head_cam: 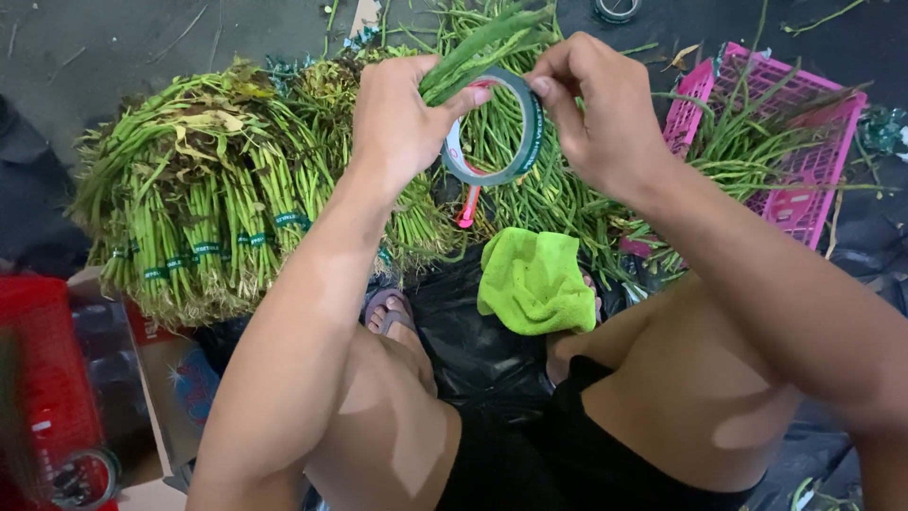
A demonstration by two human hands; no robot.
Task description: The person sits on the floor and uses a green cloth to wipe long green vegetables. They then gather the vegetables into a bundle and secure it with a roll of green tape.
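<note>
My left hand (402, 118) grips a small bunch of green stalks (478, 47) whose tips point up and to the right. My right hand (601, 109) pinches the upper rim of a roll of dark green tape (523, 142), held upright against the bunch, its hole facing me. The thumb of my left hand touches the roll's inner edge. Both hands hover above a loose heap of green stalks (539, 189) on the ground.
Tied bundles of stalks (203, 218) with green bands lie at the left. A pink crate (813, 170) with stalks sits at the right. A lime cloth (534, 279) rests near my feet, a red-handled tool (468, 208) under the roll, a red container (43, 369) at lower left.
</note>
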